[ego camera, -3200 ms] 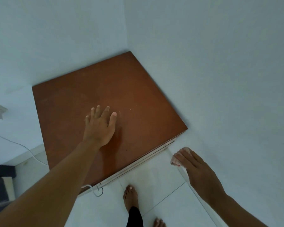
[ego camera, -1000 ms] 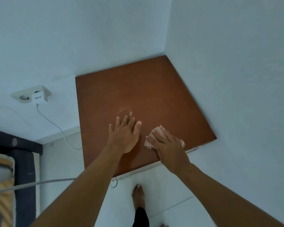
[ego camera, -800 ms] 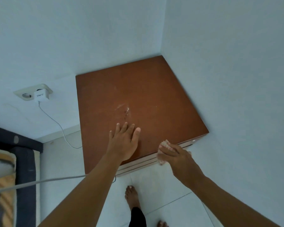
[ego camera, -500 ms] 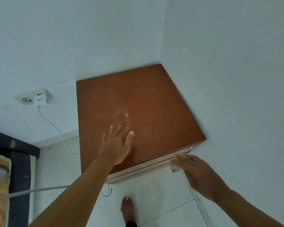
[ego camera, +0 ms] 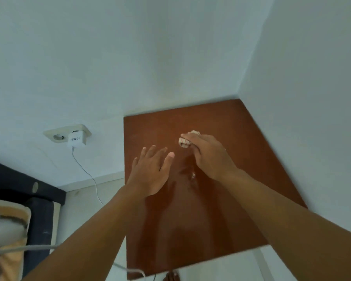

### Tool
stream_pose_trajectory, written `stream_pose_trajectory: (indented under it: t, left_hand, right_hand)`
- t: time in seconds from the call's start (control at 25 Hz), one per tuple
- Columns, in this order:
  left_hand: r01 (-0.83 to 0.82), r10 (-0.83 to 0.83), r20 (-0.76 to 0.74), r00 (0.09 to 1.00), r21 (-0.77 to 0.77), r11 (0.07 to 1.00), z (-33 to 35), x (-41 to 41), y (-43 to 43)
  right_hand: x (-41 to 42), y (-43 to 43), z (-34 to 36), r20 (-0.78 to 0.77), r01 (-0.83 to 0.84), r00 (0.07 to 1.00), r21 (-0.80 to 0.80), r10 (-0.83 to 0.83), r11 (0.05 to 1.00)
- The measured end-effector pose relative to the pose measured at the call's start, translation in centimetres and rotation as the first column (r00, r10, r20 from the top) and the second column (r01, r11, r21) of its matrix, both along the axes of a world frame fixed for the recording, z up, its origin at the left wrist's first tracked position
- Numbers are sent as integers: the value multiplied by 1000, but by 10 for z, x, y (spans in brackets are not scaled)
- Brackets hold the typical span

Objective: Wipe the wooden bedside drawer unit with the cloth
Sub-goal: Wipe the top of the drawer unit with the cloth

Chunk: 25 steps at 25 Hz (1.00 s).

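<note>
Wiping was judged to be under way on the top of the wooden bedside drawer unit [ego camera: 221,209], which was set tight into the corner where two pale walls met. The cloth [ego camera: 184,142], striped and bunched into a small wad, was clasped in the curled fingers of the right hand [ego camera: 209,157]. It was pressed down on the top, toward the middle of its far half. Bunching it so was taken as a way to put pressure on one patch.

The left hand [ego camera: 150,173] was laid over the left part of the top, just beside the right hand, with fingers spread and straight and nothing held. It was judged to be placed there as a brace, though whether the palm bore on the wood could not be told.

A glossy wet smear [ego camera: 190,175] was seen between the two hands, so that patch was judged already wiped, while the far corners appeared dull. A charger [ego camera: 76,139] was plugged into a wall socket [ego camera: 58,136] to the left, with its cable [ego camera: 89,177] hanging well apart from the cloth.
</note>
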<state>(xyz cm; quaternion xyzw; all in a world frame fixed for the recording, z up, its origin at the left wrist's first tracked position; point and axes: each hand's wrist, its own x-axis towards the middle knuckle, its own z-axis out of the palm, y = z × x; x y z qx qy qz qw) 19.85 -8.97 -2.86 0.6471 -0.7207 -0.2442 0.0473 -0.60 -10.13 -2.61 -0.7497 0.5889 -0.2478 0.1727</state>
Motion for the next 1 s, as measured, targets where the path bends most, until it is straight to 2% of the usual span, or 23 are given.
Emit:
stream_pose_trajectory:
  t: [0.28, 0.4, 0.48, 0.56, 0.72, 1.0]
  left_hand:
    - [9, -7, -82, 997, 18, 1000, -37, 41, -92]
    - [31, -37, -140, 989, -43, 999, -57, 50, -103]
    - [38, -51, -149, 988, -89, 995, -67, 53, -100]
    - [47, -61, -135, 989, -101, 994, -72, 54, -94]
    - [117, -119, -35, 992, -56, 992, -68, 52, -93]
    - [110, -109, 62, 992, -8, 994, -61, 46, -94]
  right_hand:
    - [59, -166, -32, -46, 59, 997, 62, -56, 996]
    - [66, -194, -53, -269, 47, 963, 156, -4, 987]
    - [67, -193, -69, -396, 48, 918, 139, 11, 989]
    - [66, -185, -83, -440, 50, 898, 137, 16, 989]
    - [64, -179, -83, -462, 20, 884, 195, 74, 980]
    - [59, -123, -85, -457, 15, 887, 187, 73, 982]
